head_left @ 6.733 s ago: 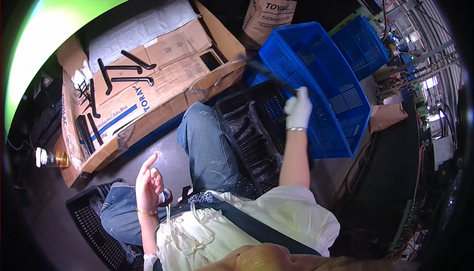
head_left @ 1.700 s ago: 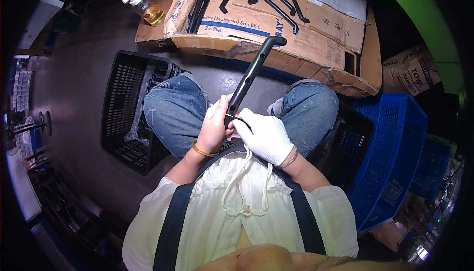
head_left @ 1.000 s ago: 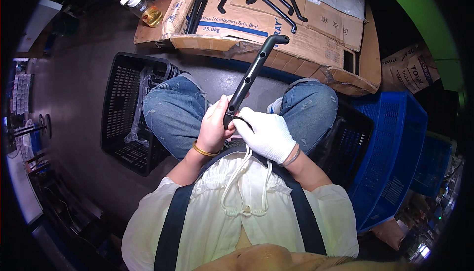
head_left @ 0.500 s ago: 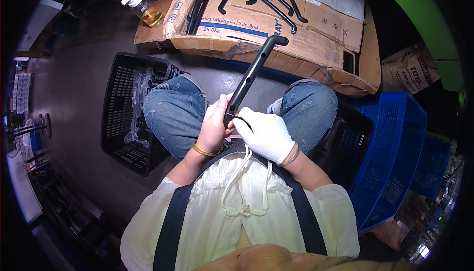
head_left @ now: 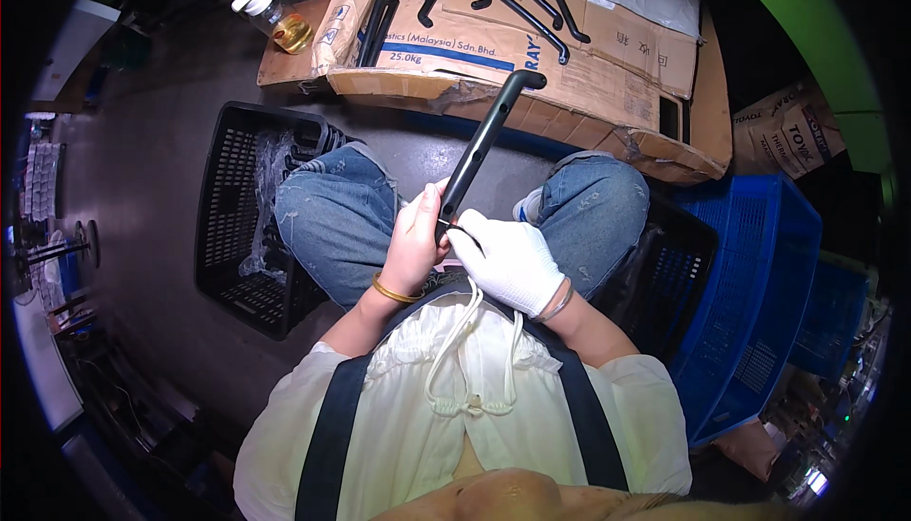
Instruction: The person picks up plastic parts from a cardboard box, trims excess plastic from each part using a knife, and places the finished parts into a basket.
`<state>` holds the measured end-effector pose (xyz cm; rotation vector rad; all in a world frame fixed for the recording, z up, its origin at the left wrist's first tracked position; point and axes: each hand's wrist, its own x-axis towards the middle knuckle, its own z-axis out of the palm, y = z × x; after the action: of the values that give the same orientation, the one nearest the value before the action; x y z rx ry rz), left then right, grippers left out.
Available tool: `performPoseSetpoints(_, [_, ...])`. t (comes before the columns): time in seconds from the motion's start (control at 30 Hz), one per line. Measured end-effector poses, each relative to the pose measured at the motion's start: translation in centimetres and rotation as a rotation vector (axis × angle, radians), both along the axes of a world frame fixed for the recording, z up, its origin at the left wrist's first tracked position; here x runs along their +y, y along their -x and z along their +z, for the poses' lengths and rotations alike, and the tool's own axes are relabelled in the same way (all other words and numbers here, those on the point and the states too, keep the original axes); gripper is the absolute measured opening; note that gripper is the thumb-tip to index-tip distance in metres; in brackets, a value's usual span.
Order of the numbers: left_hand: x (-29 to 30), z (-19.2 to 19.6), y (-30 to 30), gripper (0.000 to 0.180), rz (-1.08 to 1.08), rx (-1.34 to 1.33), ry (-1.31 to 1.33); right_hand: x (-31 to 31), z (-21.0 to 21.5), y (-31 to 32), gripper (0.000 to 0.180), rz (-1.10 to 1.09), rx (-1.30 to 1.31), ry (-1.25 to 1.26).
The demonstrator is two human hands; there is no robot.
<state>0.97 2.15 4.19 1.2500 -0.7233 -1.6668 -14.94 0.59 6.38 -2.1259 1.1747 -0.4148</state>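
With fingers of the bare left hand [head_left: 410,251] wrapped about its lower end, holding a black bar [head_left: 483,146], slanting up and rightward beyond the fingertips to a bent tip. With gloved fingers of the right hand [head_left: 514,263] drawn together just beside, pinching a small dark piece [head_left: 465,234], too hidden to identify. Beyond the fingers, loose bars [head_left: 567,6] on a cardboard box [head_left: 579,125]; left of the fingers, a black crate [head_left: 223,217]; well to their right, a blue crate [head_left: 735,350].

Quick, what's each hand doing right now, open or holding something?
Left hand: closed, holding the black bar.
Right hand: closed at the black bar's near end; what it holds can't be told.
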Motion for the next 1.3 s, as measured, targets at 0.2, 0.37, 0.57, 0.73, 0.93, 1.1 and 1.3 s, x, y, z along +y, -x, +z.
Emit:
performPoseSetpoints(0.2, [0.0,-0.2,0.7,0.047,0.069,-0.050,0.038,0.4,0.1,-0.5,0.018,-0.043,0.042,-0.045])
performPoseSetpoints(0.37, [0.2,-0.8,1.1,0.048,0.119,-0.064,0.066,0.6,-0.3,-0.6,0.023,-0.057,0.012,-0.034])
performPoseSetpoints(0.57, [0.3,-0.9,1.4,0.049,0.146,-0.143,0.111,1.0,-0.7,-0.8,0.017,-0.099,-0.020,-0.039])
performPoseSetpoints(0.73, [0.5,-1.8,1.4,0.050,0.177,-0.225,0.176,1.1,-0.5,-1.2,0.017,-0.122,-0.029,-0.069])
performPoseSetpoints(0.93, [0.6,-2.5,1.7,0.049,0.213,-0.242,0.192,1.5,-1.3,-1.3,0.022,-0.158,-0.073,-0.061])
performPoseSetpoints(1.1, [0.8,-2.4,1.9,0.049,0.243,-0.220,0.193,1.4,-1.6,-1.4,0.021,-0.169,-0.100,-0.085])
performPoseSetpoints(1.3, [0.3,-0.8,1.1,0.045,0.208,0.185,0.089,1.5,-1.9,-1.5,0.018,-0.239,-0.454,-0.012])
